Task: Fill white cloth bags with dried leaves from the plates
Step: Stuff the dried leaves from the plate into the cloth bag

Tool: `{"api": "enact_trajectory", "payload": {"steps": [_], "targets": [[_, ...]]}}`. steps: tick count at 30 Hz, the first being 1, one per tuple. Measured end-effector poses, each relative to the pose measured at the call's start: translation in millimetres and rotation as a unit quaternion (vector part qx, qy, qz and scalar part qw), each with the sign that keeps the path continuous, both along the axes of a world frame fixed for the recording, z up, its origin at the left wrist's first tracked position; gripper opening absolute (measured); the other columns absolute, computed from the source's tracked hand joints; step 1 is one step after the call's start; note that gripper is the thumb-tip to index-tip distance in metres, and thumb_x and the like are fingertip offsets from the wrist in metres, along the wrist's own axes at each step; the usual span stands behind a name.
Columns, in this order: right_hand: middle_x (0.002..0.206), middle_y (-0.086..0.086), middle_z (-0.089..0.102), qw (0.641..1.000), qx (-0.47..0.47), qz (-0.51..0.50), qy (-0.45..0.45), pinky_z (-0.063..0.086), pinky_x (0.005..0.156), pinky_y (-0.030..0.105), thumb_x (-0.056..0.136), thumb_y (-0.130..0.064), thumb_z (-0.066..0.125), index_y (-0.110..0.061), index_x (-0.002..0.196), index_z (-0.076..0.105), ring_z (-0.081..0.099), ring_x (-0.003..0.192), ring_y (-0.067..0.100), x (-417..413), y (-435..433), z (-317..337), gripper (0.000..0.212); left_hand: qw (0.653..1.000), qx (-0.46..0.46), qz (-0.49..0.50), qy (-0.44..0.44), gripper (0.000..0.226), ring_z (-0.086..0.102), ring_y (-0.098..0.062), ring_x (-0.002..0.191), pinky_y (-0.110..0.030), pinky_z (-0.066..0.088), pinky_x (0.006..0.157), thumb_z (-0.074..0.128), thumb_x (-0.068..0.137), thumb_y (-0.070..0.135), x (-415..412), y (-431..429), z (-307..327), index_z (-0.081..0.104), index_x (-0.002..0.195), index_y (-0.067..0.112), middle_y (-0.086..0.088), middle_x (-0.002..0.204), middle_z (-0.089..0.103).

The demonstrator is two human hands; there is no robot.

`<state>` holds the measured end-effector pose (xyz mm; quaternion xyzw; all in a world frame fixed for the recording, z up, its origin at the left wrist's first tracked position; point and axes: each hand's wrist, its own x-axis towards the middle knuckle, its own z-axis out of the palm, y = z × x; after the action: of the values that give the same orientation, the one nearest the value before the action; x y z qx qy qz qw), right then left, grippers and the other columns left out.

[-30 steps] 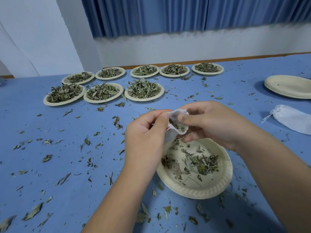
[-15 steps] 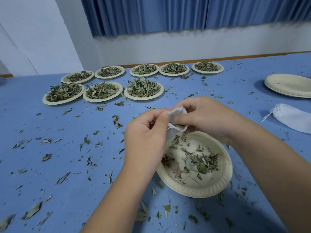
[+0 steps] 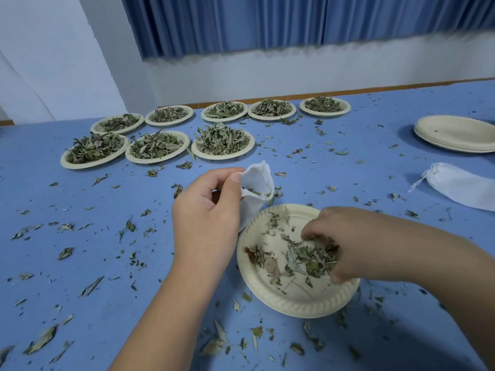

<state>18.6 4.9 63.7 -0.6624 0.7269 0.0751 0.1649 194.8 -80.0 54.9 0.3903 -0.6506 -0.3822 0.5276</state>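
White cloth, a small bag (image 3: 259,180), is hanging mouth-up just past the near plate (image 3: 292,303), at about eleven o'clock from the plate's middle. Its long axis is running roughly twelve to six, the lower end dropping behind the left hand (image 3: 206,212) toward the plate's rim, and a few bits of leaf are showing inside the mouth.

The left hand is pinching the mouth's left edge between thumb and fingers and holding it open toward the right. The right hand (image 3: 333,243) is working down in the plate, its fingers curling round a clump of dried leaves (image 3: 308,259).

From that right hand the bag's mouth is lying at about ten o'clock — near, not touching — so the coming move looks like a short lift up and to the left, with the left hand only steadying.

Farther out on the blue table (image 3: 80,202), full plates (image 3: 222,141) are sitting at twelve o'clock. A stack of empty plates (image 3: 455,135) and a second, filled bag (image 3: 460,187) are lying at about two o'clock.
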Motion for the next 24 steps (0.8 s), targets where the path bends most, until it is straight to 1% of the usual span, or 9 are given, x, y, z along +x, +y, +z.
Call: {"api": "enact_trajectory", "payload": {"steps": [3, 5, 7, 11, 15, 17, 20, 22, 24], "targets": [[0.114, -0.013, 0.040, 1.000, -0.011, 0.012, 0.014, 0.046, 0.085, 0.029, 0.079, -0.021, 0.070, -0.038, 0.126, 0.047, 0.048, 0.106, 0.012, 4, 0, -4, 0.055, 1.000, -0.005, -0.001, -0.008, 0.024, 0.043, 0.000, 0.046, -0.013, 0.038, 0.047, 0.060, 0.094, 0.024, -1, 0, -1, 0.070, 0.079, 0.039, 0.013, 0.060, 0.062], [0.116, -0.009, 0.043, 0.999, -0.024, 0.016, 0.017, 0.047, 0.085, 0.030, 0.082, -0.011, 0.063, -0.035, 0.124, 0.051, 0.050, 0.106, 0.014, 6, -1, -4, 0.050, 1.000, -0.004, -0.001, -0.010, 0.024, 0.045, 0.001, 0.048, -0.013, 0.039, 0.048, 0.060, 0.094, 0.023, -2, -1, -1, 0.070, 0.079, 0.039, 0.013, 0.063, 0.064], [0.117, -0.008, 0.046, 0.999, -0.032, 0.020, 0.013, 0.048, 0.085, 0.030, 0.084, -0.007, 0.059, -0.036, 0.123, 0.052, 0.051, 0.106, 0.014, 8, -3, -4, 0.049, 1.000, -0.001, -0.001, -0.007, 0.025, 0.046, 0.001, 0.048, -0.014, 0.041, 0.049, 0.060, 0.094, 0.023, -2, -1, -1, 0.070, 0.078, 0.040, 0.013, 0.064, 0.064], [0.111, -0.010, 0.051, 0.999, -0.032, 0.025, -0.006, 0.050, 0.084, 0.030, 0.085, -0.013, 0.063, -0.038, 0.124, 0.054, 0.053, 0.103, 0.012, 11, -8, -3, 0.047, 1.000, 0.010, -0.002, -0.004, 0.025, 0.048, 0.000, 0.051, -0.018, 0.045, 0.052, 0.060, 0.093, 0.024, -2, -2, -2, 0.069, 0.076, 0.040, 0.010, 0.066, 0.066], [0.094, -0.017, 0.052, 0.997, -0.050, 0.018, -0.047, 0.046, 0.072, 0.017, 0.081, -0.021, 0.069, -0.038, 0.117, 0.057, 0.050, 0.084, 0.000, 6, -10, 2, 0.042, 1.000, 0.019, -0.001, -0.001, 0.026, 0.050, -0.002, 0.054, -0.022, 0.047, 0.053, 0.061, 0.093, 0.025, -1, -2, -1, 0.070, 0.074, 0.041, 0.007, 0.069, 0.067], [0.087, -0.018, 0.054, 0.994, -0.079, 0.017, -0.073, 0.046, 0.069, 0.016, 0.078, -0.020, 0.071, -0.038, 0.113, 0.060, 0.053, 0.079, -0.002, 3, -12, 7, 0.040, 1.000, 0.021, -0.001, 0.002, 0.025, 0.050, -0.004, 0.054, -0.024, 0.046, 0.054, 0.061, 0.093, 0.025, -1, -3, -1, 0.070, 0.075, 0.040, 0.004, 0.070, 0.067], [0.089, -0.019, 0.058, 0.983, -0.105, 0.016, -0.148, 0.051, 0.074, 0.020, 0.072, -0.023, 0.079, -0.039, 0.110, 0.062, 0.056, 0.078, -0.006, 6, -17, 13, 0.044, 1.000, 0.024, 0.001, 0.002, 0.025, 0.047, -0.004, 0.052, -0.021, 0.043, 0.051, 0.061, 0.094, 0.025, -1, -3, 0, 0.070, 0.075, 0.038, 0.000, 0.071, 0.066], [0.091, -0.020, 0.057, 0.978, -0.098, 0.026, -0.183, 0.050, 0.074, 0.017, 0.070, -0.027, 0.082, -0.041, 0.114, 0.059, 0.054, 0.079, -0.011, 11, -19, 14, 0.052, 1.000, 0.025, 0.002, 0.005, 0.024, 0.047, -0.002, 0.052, -0.018, 0.041, 0.051, 0.061, 0.093, 0.025, -1, -3, 0, 0.070, 0.075, 0.037, 0.002, 0.072, 0.067], [0.094, -0.023, 0.054, 0.975, -0.110, 0.022, -0.191, 0.046, 0.071, 0.014, 0.069, -0.033, 0.082, -0.045, 0.119, 0.055, 0.051, 0.080, -0.016, 11, -20, 15, 0.058, 1.000, 0.025, 0.001, 0.009, 0.024, 0.048, -0.001, 0.053, -0.017, 0.041, 0.050, 0.061, 0.093, 0.025, 0, -3, 1, 0.070, 0.075, 0.037, 0.002, 0.072, 0.066]]}}
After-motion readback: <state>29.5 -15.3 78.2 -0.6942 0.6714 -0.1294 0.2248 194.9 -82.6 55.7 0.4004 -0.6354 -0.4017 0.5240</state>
